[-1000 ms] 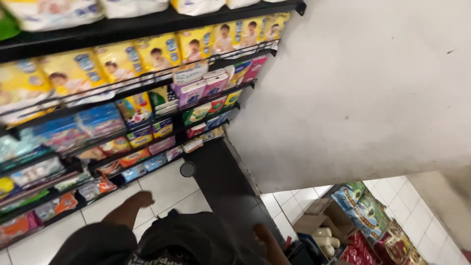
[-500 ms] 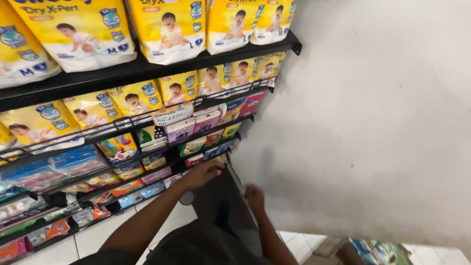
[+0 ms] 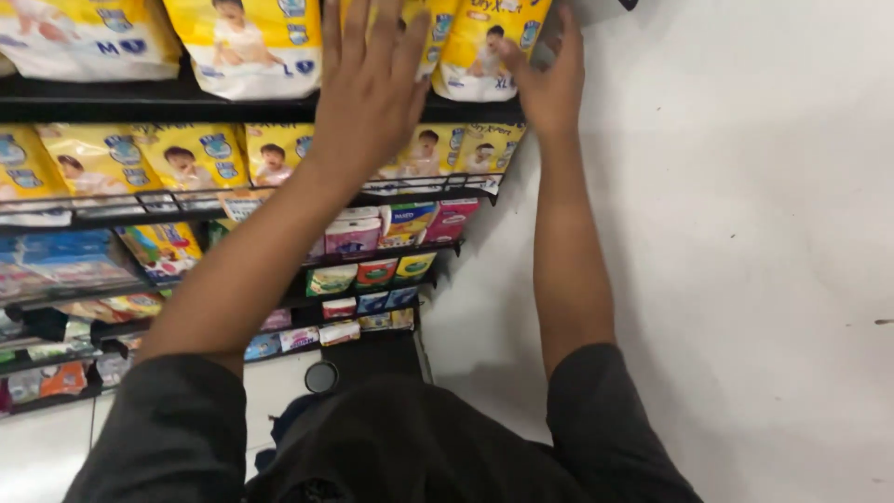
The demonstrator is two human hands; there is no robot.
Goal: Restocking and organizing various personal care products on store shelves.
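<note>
Both my arms reach up to the top shelf of a store rack. My left hand [image 3: 372, 79] lies flat, fingers spread, against a yellow diaper pack [image 3: 433, 42] on the black top shelf [image 3: 112, 98]. My right hand [image 3: 549, 79] curls around the right edge of the end yellow diaper pack [image 3: 480, 51] beside the wall. Whether the right hand's fingers close fully on the pack is hidden. Another large yellow pack [image 3: 256, 42] stands to the left of my left hand.
Below the top shelf runs a row of smaller yellow diaper packs [image 3: 191, 154], then shelves of small coloured boxes [image 3: 382, 270] and blue packs [image 3: 65, 256]. A white wall [image 3: 726, 233] bounds the rack on the right. White floor tiles [image 3: 37, 447] and a round black object [image 3: 321, 376] lie below.
The view tilted up from the lower shelves and floor to the top shelf. Both hands rose from low near my body to the yellow diaper packs on the top shelf.
</note>
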